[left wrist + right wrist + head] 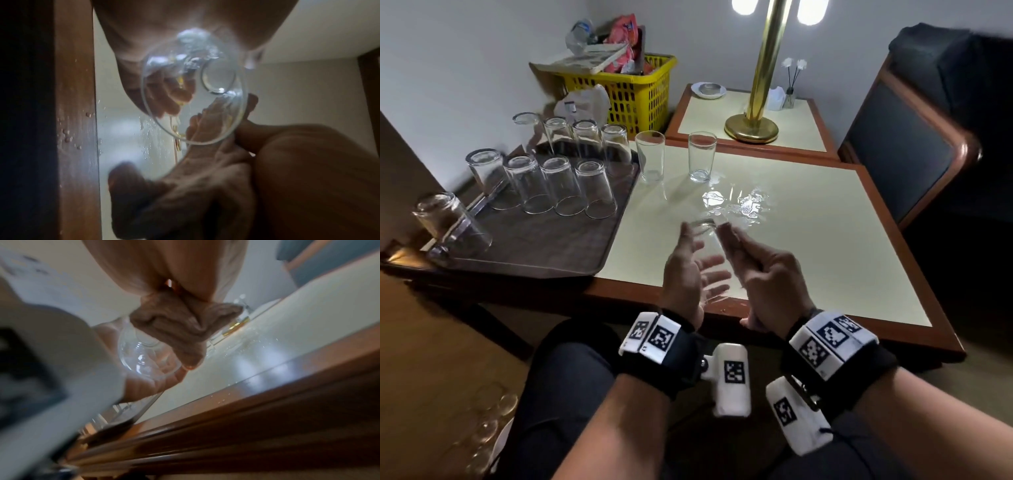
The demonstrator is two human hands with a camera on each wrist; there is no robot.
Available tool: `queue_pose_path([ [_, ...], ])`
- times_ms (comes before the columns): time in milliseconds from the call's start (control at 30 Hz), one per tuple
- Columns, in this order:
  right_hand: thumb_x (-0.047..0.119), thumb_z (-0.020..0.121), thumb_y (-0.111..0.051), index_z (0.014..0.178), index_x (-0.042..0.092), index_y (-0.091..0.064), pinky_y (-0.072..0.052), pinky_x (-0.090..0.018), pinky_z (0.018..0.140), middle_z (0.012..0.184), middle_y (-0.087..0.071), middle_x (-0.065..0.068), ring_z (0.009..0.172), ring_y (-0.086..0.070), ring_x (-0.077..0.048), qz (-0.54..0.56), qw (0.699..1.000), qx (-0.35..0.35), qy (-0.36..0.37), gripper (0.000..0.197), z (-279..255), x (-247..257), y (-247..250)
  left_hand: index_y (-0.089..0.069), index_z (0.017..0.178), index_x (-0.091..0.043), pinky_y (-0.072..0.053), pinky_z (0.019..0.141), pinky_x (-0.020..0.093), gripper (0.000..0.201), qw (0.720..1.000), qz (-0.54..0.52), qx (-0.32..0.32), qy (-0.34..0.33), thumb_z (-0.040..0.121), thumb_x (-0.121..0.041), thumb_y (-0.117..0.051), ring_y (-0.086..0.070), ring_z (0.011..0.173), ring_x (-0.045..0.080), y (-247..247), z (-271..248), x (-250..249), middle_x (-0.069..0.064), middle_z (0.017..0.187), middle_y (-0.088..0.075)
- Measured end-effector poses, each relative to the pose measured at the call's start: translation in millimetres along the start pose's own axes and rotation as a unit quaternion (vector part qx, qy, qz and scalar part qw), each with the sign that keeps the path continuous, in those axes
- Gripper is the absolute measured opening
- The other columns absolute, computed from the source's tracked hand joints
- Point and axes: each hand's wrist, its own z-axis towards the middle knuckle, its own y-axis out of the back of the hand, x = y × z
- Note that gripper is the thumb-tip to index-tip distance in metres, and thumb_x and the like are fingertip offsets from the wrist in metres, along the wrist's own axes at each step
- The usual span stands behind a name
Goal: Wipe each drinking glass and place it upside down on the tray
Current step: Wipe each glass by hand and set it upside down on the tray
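text: none legible | wrist bands [831,339]: coded marker squares only

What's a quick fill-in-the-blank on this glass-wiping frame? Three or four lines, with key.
1. The glass being wiped is held in the ___ hand.
2. The right hand grips a brownish ___.
3. ___ upright glasses stand on the table.
4. The glasses on the tray stand ___ down; the tray lies at the table's left.
Missing words: left; cloth; Two; upside.
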Motion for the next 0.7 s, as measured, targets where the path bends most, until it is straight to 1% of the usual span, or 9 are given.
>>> queue_pose_path([
  [67, 0.051, 0.098, -0.061, 0.111, 0.046, -0.075, -0.045, -0.03, 0.051, 0.094, -0.078, 0.001, 0.05, -0.053, -0.018, 0.008, 0.999, -0.034, -0.006, 0.02, 8, -1, 3, -0.053, 0.128, -0.02, -0.053, 0.077, 0.04, 0.039, 0.998, 0.032, 0.061, -0.002, 0.102, -0.048, -0.05, -0.068, 0.095, 0.028, 3, -3, -2, 0.013, 0.113, -0.066],
  [133, 0.041, 0.102, -0.058, 0.11, 0.047, -0.075, -0.041, -0.027, 0.042, 0.077, -0.073, -0.004, 0.044, -0.049, -0.02, 0.015, 0.999, -0.039, -0.01, 0.02, 10, -1, 7, -0.06, 0.121, -0.022, -0.051, 0.072, 0.033, 0.035, 0.996, 0.03, 0.054, -0.071, 0.096, -0.044, -0.065, -0.066, 0.085, 0.021, 4, -3, -2, 0.007, 0.107, -0.071],
  [233, 0.032, 0.103, -0.059, 0.133, 0.045, -0.063, -0.043, -0.021, 0.036, 0.123, -0.069, 0.018, 0.037, -0.059, -0.015, -0.036, 0.998, 0.05, 0.027, 0.033, -8, 4, 0, -0.06, 0.117, -0.019, -0.05, 0.076, 0.036, 0.064, 0.995, -0.029, -0.047, -0.083, 0.092, -0.076, -0.043, -0.066, 0.092, 0.024, 7, 1, -4, 0.01, 0.112, -0.069],
  [300, 0.033, 0.102, -0.061, 0.136, 0.043, -0.061, -0.049, -0.018, 0.042, 0.135, -0.053, 0.031, 0.045, -0.061, 0.0, -0.071, 0.995, 0.044, 0.051, 0.036, -4, 1, -2, -0.052, 0.122, -0.018, -0.051, 0.077, 0.042, 0.062, 1.0, -0.017, -0.008, -0.02, 0.095, -0.071, -0.036, -0.067, 0.1, 0.033, 15, 4, -4, 0.016, 0.116, -0.066],
  [367, 0.036, 0.102, -0.059, 0.136, 0.042, -0.061, -0.05, -0.012, 0.054, 0.135, -0.061, 0.017, 0.053, -0.054, 0.009, -0.081, 0.995, -0.004, 0.053, 0.034, 9, 0, 3, -0.055, 0.117, -0.015, -0.054, 0.075, 0.042, 0.051, 0.998, 0.033, 0.062, -0.009, 0.089, -0.058, -0.06, -0.07, 0.092, 0.031, 20, 2, -4, 0.017, 0.113, -0.067],
  [433, 0.034, 0.102, -0.058, 0.135, 0.041, -0.062, -0.047, -0.018, 0.043, 0.13, -0.068, 0.004, 0.045, -0.055, 0.002, -0.05, 0.998, -0.007, 0.041, 0.034, 10, 2, 5, -0.06, 0.112, -0.017, -0.053, 0.071, 0.037, 0.061, 0.998, 0.024, 0.052, -0.039, 0.077, -0.064, -0.076, -0.068, 0.084, 0.024, 21, 2, -4, 0.011, 0.108, -0.069],
  [533, 0.029, 0.101, -0.061, 0.137, 0.038, -0.061, -0.046, -0.018, 0.038, 0.138, -0.059, 0.016, 0.041, -0.058, -0.001, -0.032, 0.996, 0.069, 0.04, 0.037, -6, 3, -6, -0.06, 0.114, -0.014, -0.051, 0.077, 0.041, 0.083, 0.998, -0.045, -0.036, -0.025, 0.078, -0.087, -0.045, -0.063, 0.092, 0.028, 21, 7, -9, 0.011, 0.109, -0.063],
  [600, 0.034, 0.101, -0.061, 0.135, 0.039, -0.063, -0.043, -0.019, 0.037, 0.123, -0.068, 0.017, 0.037, -0.057, -0.007, -0.033, 0.998, 0.045, 0.029, 0.035, -2, 1, -8, -0.056, 0.117, -0.012, -0.051, 0.078, 0.044, 0.066, 1.0, -0.015, 0.001, 0.007, 0.092, -0.071, -0.041, -0.066, 0.095, 0.033, 23, 7, -12, 0.016, 0.11, -0.065],
  [700, 0.038, 0.103, -0.057, 0.133, 0.038, -0.065, -0.04, -0.02, 0.038, 0.071, -0.067, 0.014, 0.033, -0.049, -0.016, -0.019, 0.999, -0.036, 0.013, 0.031, 10, -2, -2, -0.061, 0.109, -0.016, -0.052, 0.073, 0.036, 0.049, 0.997, 0.043, 0.051, -0.031, 0.085, -0.058, -0.068, -0.068, 0.083, 0.024, 20, -1, -7, 0.011, 0.106, -0.069],
])
